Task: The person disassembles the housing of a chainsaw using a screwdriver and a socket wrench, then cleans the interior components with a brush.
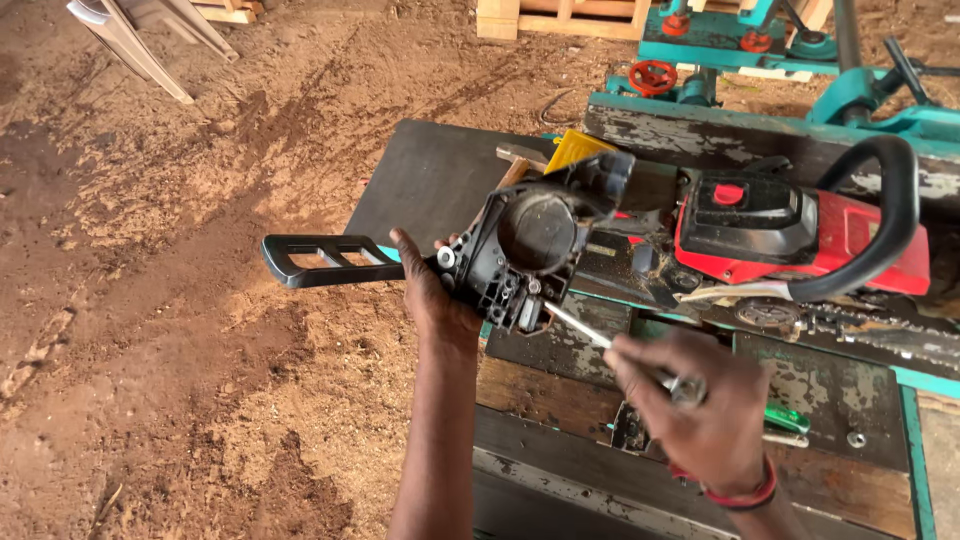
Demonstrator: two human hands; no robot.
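Left hand (432,300) closed around the black plastic chainsaw housing with its round recess (530,250), thumb up along the near edge, fingers wrapped behind and mostly hidden. Housing held tilted above the workbench edge, its long black slotted handle (320,260) jutting toward 9 o'clock over the red dirt floor (180,380).

Right hand (700,410) at 4 o'clock from the housing, fingers curled tight and pinching a slim silver metal driver (610,345) by its handle end. Shaft angled toward 10 o'clock, tip touching the lower edge of the housing just beside the left thumb. Red band at the right wrist.

At 3 o'clock from the housing, red and black chainsaw body (790,230) lying on the worn, paint-flaked wooden workbench (560,400), black loop handle (880,220) arching over it, saw chain (880,335) stretched out beneath. Yellow plastic piece (575,148) at 12 o'clock, just behind the housing. Green-handled tool (790,418) on the bench, just beside the right hand at 3 o'clock. Teal machine with red handwheels (700,60) along the top edge, wooden pallet (560,15) beyond.
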